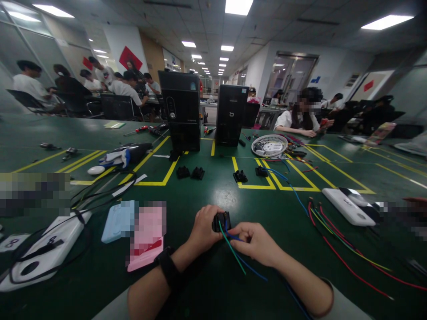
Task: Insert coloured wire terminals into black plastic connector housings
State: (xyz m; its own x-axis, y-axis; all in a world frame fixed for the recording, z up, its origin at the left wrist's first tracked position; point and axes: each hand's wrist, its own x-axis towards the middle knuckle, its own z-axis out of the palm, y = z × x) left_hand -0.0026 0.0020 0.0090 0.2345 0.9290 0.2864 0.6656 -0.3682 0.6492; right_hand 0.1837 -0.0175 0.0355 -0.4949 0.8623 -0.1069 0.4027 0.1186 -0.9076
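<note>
My left hand (203, 229) is wrapped around a small black terminal block (220, 219) just above the green table. A green wire (236, 254) runs from the block's near side and trails down to the right. Close by, my right hand (256, 243) pinches a blue wire (252, 269) near the block, its thumb and forefinger pressed together. The upper end of the blue wire reaches the block; whether it is seated inside, I cannot tell. Its free tail hangs past the green one. Similar black blocks (240, 176) lie further back, one with blue wires (276, 172) attached.
Two black computer towers (182, 111) stand at the back. Red and yellow-green wires (347, 242) lie at right beside a white device (348, 206). A white basket (269, 146) sits behind. At left are a pink case (147, 240), a blue box (116, 222) and a white power strip (46, 251).
</note>
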